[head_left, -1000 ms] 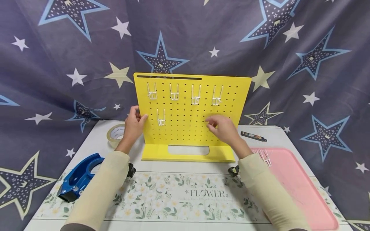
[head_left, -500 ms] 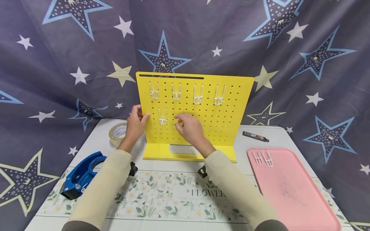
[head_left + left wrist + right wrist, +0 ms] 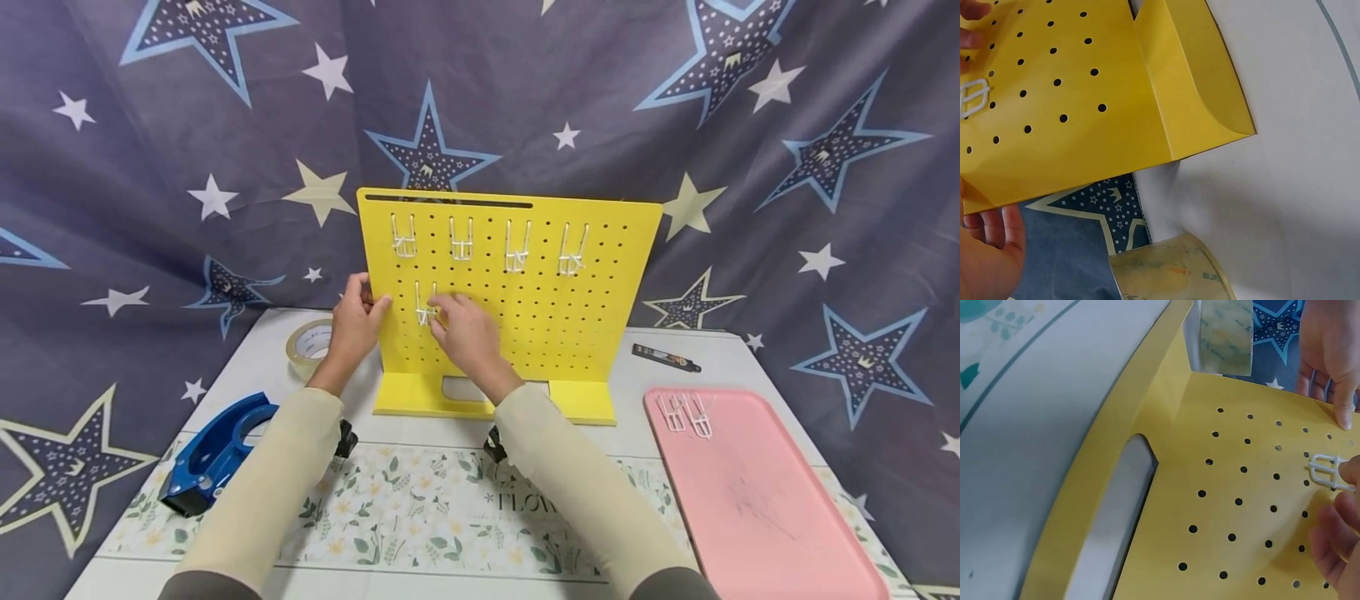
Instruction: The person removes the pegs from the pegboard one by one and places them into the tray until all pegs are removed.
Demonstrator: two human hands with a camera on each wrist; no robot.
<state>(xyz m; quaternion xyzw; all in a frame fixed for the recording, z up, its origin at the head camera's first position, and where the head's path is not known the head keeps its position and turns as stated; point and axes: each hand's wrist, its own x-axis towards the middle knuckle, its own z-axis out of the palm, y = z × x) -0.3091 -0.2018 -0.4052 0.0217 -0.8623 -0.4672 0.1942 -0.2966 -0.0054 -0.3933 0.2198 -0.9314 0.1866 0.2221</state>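
A yellow pegboard [image 3: 517, 333] stands upright on its base. My left hand [image 3: 356, 321] grips its left edge, thumb on the front face and fingers behind, as the left wrist view also shows. My right hand [image 3: 468, 333] is at the lone lower white wire hook [image 3: 422, 313], with thumb and fingertips pinching its right side. In the right wrist view, the hook's looped end [image 3: 1322, 470] shows beside the fingertips. Above it, several more white wire hooks [image 3: 516, 254] hang in a row near the board's top.
At right lies a pink tray [image 3: 772, 517] with white wire hooks [image 3: 686, 415] in its far corner. A black narrow packet [image 3: 666, 357] lies behind it. A tape roll [image 3: 309, 346] and a blue tape dispenser [image 3: 217, 454] are at left.
My right hand has moved left across the board's face, from its right half to the lower hook. My left hand has stayed on the left edge.
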